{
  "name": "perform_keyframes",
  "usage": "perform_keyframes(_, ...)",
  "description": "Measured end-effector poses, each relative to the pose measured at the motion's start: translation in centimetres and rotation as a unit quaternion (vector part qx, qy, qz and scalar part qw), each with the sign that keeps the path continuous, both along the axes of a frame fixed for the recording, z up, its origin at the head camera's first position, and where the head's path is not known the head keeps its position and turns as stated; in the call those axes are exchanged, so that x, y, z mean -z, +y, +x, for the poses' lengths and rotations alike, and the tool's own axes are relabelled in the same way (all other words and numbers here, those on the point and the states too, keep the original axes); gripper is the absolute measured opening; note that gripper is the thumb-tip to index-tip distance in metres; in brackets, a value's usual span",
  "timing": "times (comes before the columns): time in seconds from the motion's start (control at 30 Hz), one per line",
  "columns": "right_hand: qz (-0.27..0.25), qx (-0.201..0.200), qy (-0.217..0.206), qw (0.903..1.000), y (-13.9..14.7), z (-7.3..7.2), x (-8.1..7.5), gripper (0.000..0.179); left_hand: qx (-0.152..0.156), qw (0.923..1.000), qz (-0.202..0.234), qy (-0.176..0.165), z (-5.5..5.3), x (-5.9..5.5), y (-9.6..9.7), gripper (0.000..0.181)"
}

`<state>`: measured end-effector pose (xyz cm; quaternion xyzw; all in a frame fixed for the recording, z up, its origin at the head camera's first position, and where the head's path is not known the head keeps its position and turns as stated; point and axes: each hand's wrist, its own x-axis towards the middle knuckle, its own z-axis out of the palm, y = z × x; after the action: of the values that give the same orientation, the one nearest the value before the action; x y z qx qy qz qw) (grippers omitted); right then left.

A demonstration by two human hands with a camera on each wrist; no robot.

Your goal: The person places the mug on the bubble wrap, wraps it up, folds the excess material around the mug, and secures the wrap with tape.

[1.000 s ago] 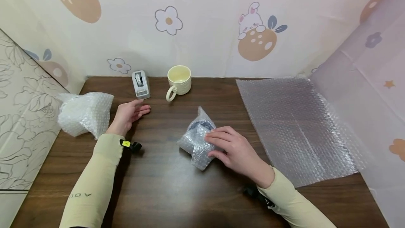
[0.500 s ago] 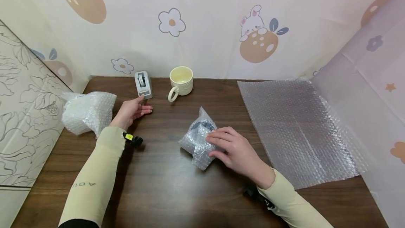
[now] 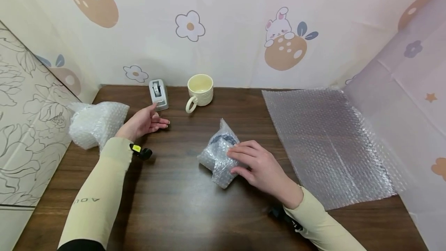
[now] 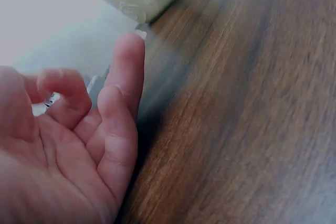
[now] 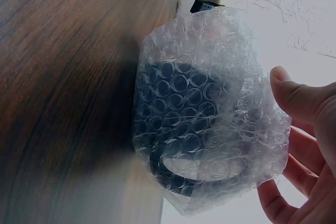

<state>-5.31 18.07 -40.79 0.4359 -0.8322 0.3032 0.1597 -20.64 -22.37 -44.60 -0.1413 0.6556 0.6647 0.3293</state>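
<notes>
On the table's middle, a dark mug wrapped in bubble wrap [image 3: 218,154] lies with its handle loop showing through the film. My right hand [image 3: 256,164] holds it from the right, thumb on one side and fingers curved around the other [image 5: 310,145]. At the back left, my left hand [image 3: 143,122] is at the front end of a grey tape dispenser [image 3: 158,95]. In the left wrist view its index finger [image 4: 68,93] bends against the thumb in a pinch at the tape end, while the other fingers extend loosely. The clear tape itself is hard to make out.
A cream mug [image 3: 200,90] stands at the back, right of the dispenser. Another bubble-wrapped bundle [image 3: 97,123] sits at the left edge, beside my left wrist. A flat sheet of bubble wrap [image 3: 324,142] covers the table's right side. Printed curtains [image 3: 230,42] enclose the table.
My left hand has reached the dispenser's front end, and its wrist has since swung slightly left. The right hand and wrapped mug stay put; the head view has shifted a little.
</notes>
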Motion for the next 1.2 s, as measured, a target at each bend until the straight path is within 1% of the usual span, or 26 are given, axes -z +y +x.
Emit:
perform_keyframes(0.07,-0.002,-0.001,0.001,1.0000,0.0,0.0,0.1,0.041,-0.008,0.9999,-0.005,-0.009,-0.1,0.0,0.0,0.054)
perform_keyframes(0.13,-0.003,-0.001,0.002,1.0000,0.0,-0.1,0.1,0.041,-0.008,0.9997,-0.019,-0.015,-0.2,0.0,0.1,0.050)
perform_keyframes(0.23,0.000,0.000,-0.002,1.0000,0.0,-0.1,0.0,0.041,0.000,0.9987,-0.046,-0.021,-0.5,0.0,0.2,0.044)
perform_keyframes(0.33,0.003,0.003,-0.007,1.0000,0.0,-0.1,0.0,0.042,0.006,0.9981,-0.055,-0.028,-0.8,-0.1,0.1,0.043)
perform_keyframes(0.37,0.004,0.004,-0.009,0.9999,0.0,0.0,0.0,0.042,0.015,0.9980,-0.054,-0.029,-0.9,-0.1,0.0,0.042)
perform_keyframes(0.57,0.000,0.004,-0.007,1.0000,0.0,-0.1,0.1,0.042,0.037,0.9972,-0.034,-0.056,-1.4,0.0,-0.5,0.037)
perform_keyframes(0.7,-0.001,0.001,0.000,1.0000,0.0,-0.1,0.1,0.041,0.041,0.9960,-0.020,-0.077,-1.8,-0.1,-0.7,0.033)
perform_keyframes(0.8,0.003,0.002,-0.003,1.0000,0.1,-0.2,-0.2,0.041,0.039,0.9948,-0.010,-0.093,-2.1,-0.5,-0.7,0.028)
perform_keyframes(0.9,0.005,0.003,-0.007,1.0000,0.2,-0.2,-0.4,0.042,0.047,0.9931,-0.015,-0.107,-2.4,-0.8,-0.6,0.020)
perform_keyframes(0.97,0.002,0.004,-0.008,1.0000,0.2,-0.1,-0.4,0.042,0.059,0.9922,-0.027,-0.107,-2.5,-0.8,-0.5,0.019)
perform_keyframes(1.03,0.000,0.005,-0.007,1.0000,0.1,-0.1,-0.4,0.042,0.074,0.9915,-0.041,-0.099,-2.5,-0.7,-0.5,0.019)
perform_keyframes(1.13,-0.004,0.005,-0.009,0.9999,0.0,0.0,-0.2,0.042,0.103,0.9902,-0.063,-0.070,-2.1,-0.4,-0.5,0.027)
perform_keyframes(1.2,-0.005,0.003,-0.011,0.9999,-0.1,0.0,-0.1,0.042,0.132,0.9877,-0.073,-0.041,-1.6,-0.2,-0.5,0.038)
